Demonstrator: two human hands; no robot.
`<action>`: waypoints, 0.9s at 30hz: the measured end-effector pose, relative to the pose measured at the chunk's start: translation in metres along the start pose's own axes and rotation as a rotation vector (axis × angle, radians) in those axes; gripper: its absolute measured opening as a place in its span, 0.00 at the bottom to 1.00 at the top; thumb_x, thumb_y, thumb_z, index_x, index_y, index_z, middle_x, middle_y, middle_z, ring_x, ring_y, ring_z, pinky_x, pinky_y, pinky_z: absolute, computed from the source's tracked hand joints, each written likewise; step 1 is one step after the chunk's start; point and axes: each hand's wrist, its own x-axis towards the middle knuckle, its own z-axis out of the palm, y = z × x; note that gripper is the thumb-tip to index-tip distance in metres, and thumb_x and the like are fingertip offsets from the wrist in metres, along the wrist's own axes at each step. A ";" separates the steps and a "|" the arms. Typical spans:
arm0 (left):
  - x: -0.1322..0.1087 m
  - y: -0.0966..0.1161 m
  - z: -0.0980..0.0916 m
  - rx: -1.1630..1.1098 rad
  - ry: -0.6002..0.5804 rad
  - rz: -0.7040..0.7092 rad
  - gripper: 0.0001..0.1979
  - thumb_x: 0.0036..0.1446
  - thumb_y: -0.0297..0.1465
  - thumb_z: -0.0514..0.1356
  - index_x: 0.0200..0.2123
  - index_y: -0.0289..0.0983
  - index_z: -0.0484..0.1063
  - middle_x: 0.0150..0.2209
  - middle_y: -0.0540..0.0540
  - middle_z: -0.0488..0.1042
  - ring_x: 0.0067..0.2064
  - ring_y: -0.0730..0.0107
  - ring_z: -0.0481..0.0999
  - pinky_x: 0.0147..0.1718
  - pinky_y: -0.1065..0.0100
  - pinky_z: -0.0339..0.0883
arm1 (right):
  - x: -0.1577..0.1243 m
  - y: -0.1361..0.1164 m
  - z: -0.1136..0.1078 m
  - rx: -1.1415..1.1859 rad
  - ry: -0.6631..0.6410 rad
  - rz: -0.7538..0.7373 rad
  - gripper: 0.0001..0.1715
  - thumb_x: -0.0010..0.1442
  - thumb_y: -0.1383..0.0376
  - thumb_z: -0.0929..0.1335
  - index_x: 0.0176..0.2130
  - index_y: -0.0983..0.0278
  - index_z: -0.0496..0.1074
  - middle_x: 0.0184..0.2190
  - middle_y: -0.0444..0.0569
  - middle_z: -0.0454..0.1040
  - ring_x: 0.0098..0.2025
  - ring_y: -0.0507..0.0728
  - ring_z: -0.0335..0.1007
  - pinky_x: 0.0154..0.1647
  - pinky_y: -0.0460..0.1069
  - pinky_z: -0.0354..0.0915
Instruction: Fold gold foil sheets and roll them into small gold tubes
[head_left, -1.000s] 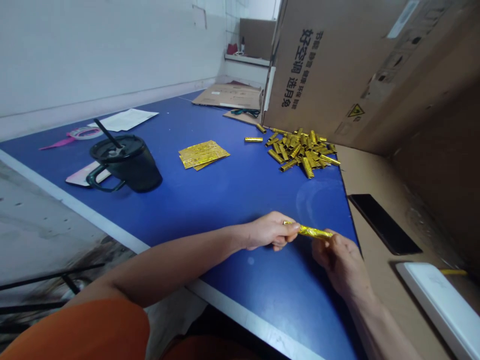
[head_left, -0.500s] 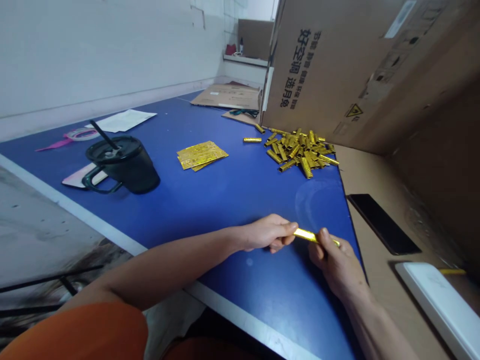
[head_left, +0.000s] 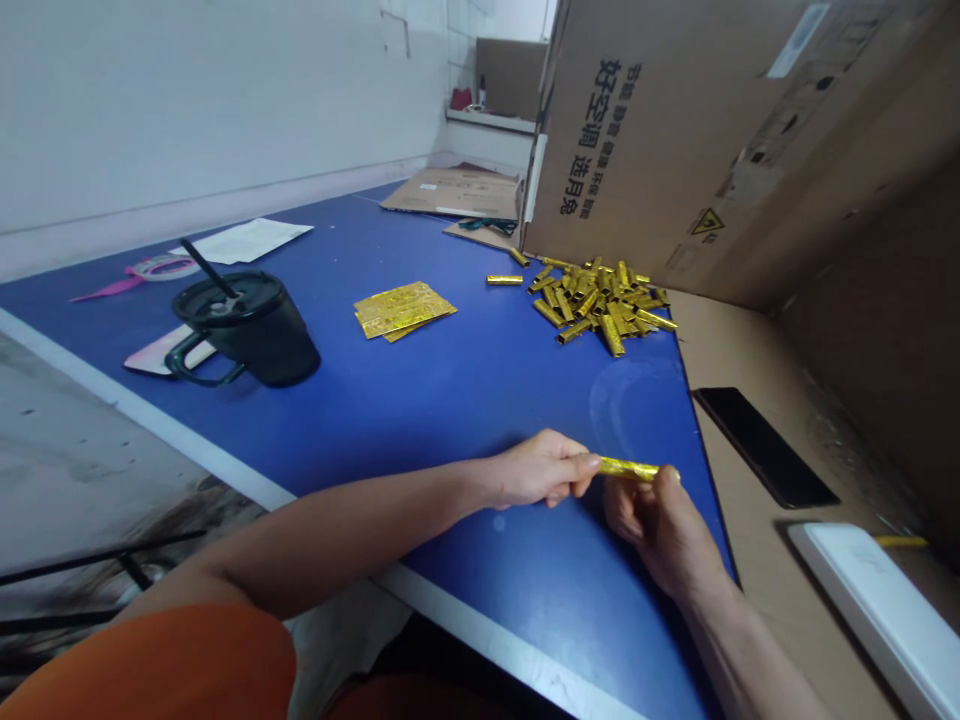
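Left hand (head_left: 541,470) and right hand (head_left: 664,530) face each other above the blue table (head_left: 450,420), fingers curled and pressed together, each pinching one end of a slim gold foil tube (head_left: 628,468), which spans the gap between them, held level and clear of the tabletop. Beyond, a heap of short gold foil rolls (head_left: 604,310) lies banked against a cardboard carton (head_left: 660,130), which seemingly stops it spreading. A single loose roll (head_left: 504,280) lies just beside the heap, and flat gold foil sheets (head_left: 403,310) lie stacked apart, within reach.
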 end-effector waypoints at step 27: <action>0.003 0.006 -0.019 -0.061 0.027 -0.084 0.24 0.55 0.48 0.45 0.19 0.36 0.58 0.09 0.57 0.53 0.13 0.81 0.50 0.15 0.74 0.49 | -0.008 -0.003 -0.006 -0.818 0.270 -0.403 0.19 0.58 0.59 0.59 0.20 0.63 0.62 0.15 0.39 0.53 0.17 0.48 0.48 0.19 0.45 0.48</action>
